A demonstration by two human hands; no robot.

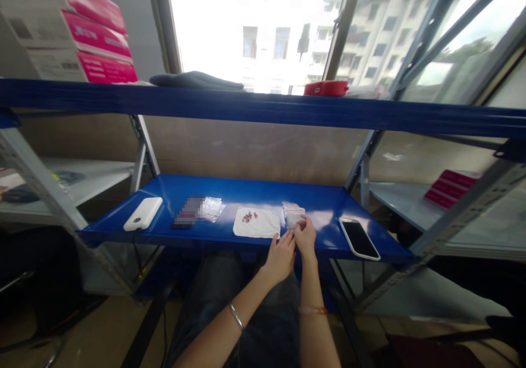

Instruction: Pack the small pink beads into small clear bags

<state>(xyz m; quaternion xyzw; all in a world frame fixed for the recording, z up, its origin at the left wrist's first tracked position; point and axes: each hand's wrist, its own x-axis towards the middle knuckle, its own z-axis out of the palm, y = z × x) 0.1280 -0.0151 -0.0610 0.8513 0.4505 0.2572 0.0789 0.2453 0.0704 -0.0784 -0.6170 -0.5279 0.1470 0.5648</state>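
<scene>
My right hand (305,237) is at the table's front edge, its thumb and fingers closed at the lower end of a small clear plastic bag (292,214). Beside it, my left hand (281,255) has its fingers stretched out and its thumb apart, with the fingertips close to the right hand. Its fingers show nothing held. Just left of the hands lies a white cloth (267,226), and on it sit several small dark red and pink pieces (248,216), too small to name. What the bag contains cannot be made out.
A white phone with a dark screen (359,238) lies at the right on the blue table (324,192). Further left are clear plastic bags (213,209), a blurred dark item (189,212) and a white power bank (143,213) with a cable. A blue shelf beam (263,107) crosses above.
</scene>
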